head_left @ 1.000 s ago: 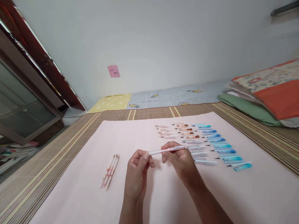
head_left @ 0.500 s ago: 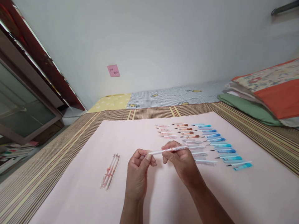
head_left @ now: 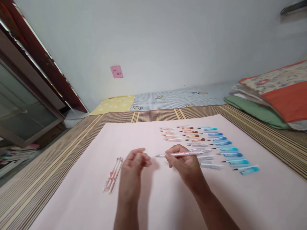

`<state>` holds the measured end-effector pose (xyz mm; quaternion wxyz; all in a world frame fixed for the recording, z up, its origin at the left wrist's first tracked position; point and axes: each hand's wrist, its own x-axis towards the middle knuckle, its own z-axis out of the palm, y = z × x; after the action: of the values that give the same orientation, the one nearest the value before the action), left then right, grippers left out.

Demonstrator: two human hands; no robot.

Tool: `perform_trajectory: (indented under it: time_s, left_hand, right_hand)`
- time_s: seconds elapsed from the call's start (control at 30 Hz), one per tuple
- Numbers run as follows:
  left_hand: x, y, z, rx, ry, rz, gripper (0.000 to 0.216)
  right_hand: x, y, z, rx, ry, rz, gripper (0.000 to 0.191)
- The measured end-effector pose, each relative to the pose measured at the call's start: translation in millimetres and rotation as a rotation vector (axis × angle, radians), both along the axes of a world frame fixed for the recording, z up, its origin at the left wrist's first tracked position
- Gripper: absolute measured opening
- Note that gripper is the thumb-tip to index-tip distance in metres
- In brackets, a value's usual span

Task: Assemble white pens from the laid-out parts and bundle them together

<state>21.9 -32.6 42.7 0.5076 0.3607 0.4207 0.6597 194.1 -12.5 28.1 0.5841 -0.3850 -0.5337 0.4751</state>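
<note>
Left hand [head_left: 134, 164] loosely curled, blurred — we can't tell if it holds anything | right hand [head_left: 185, 164] pinches pen [head_left: 192, 153] mid-barrel, just above sheet [head_left: 83, 191] | we judge it light, stiff, slick — grip the barrel | long axis left-right, tip left | rows of pens [head_left: 216, 147] beyond

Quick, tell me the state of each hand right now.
Left hand: fingers loosely curled, clear of the pen; whether it holds anything cannot be told.
Right hand: closed on the pen.
</note>
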Motion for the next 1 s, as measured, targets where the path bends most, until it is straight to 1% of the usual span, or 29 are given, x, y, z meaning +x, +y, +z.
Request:
perform_trajectory:
  time_s: [0.07, 0.1, 0.13, 0.17, 0.23, 0.27, 0.37, 0.43, 0.57, 0.63, 0.7, 0.8, 0.9, 1.0]
  left_hand:
    - [-30, 0, 5.1, 0.030, -0.154, 0.214, 0.026]
    - [-46, -1, 8.0, 0.011, -0.250, 0.325, 0.022]
    - [-62, -3, 11.4, -0.003, -0.322, 0.435, 0.016]
    - [-76, -7, 15.3, -0.001, -0.375, 0.515, 0.010]
    - [-97, -17, 24.6, 0.053, -0.455, 0.609, 0.004]
    - [-105, -23, 29.6, 0.084, -0.478, 0.627, 0.005]
    - [-113, -36, 42.5, 0.159, -0.540, 0.654, 0.011]
    - [-113, -40, 46.4, 0.181, -0.569, 0.649, 0.013]
    - [-111, -35, 42.4, 0.139, -0.618, 0.602, 0.014]
    - [-111, -31, 38.7, 0.103, -0.640, 0.562, 0.015]
    - [-112, -29, 36.2, 0.088, -0.656, 0.535, 0.015]
    - [-115, -29, 34.6, 0.089, -0.667, 0.539, 0.016]
    - [-116, -28, 33.3, 0.085, -0.668, 0.541, 0.015]
    - [-116, -26, 31.9, 0.074, -0.676, 0.533, 0.015]
  right_hand:
    - [-2, 1, -3.0, 0.051, -0.144, -0.072, 0.014]
    - [-4, 1, -5.3, 0.085, -0.222, -0.085, 0.011]
    - [-7, 1, -8.0, 0.122, -0.292, -0.080, 0.008]
    - [-10, 0, -11.1, 0.159, -0.353, -0.061, 0.007]
    - [-19, -3, -18.0, 0.231, -0.446, 0.002, 0.012]
    - [-24, -6, -21.6, 0.266, -0.488, 0.038, 0.016]
    - [-43, -14, -30.4, 0.377, -0.641, 0.126, 0.027]
    - [-59, -17, -33.2, 0.455, -0.807, 0.170, 0.029]
    - [-94, -13, -31.8, 0.652, -1.226, 0.214, 0.028]
    - [-111, -7, -31.0, 0.697, -1.331, 0.243, 0.029]
    - [-126, 0, -32.7, 0.701, -1.364, 0.282, 0.029]
    - [-144, 10, -41.0, 0.637, -1.370, 0.321, 0.029]
    - [-156, 18, -51.8, 0.561, -1.370, 0.321, 0.028]
    - [-163, 22, -58.9, 0.538, -1.360, 0.306, 0.027]
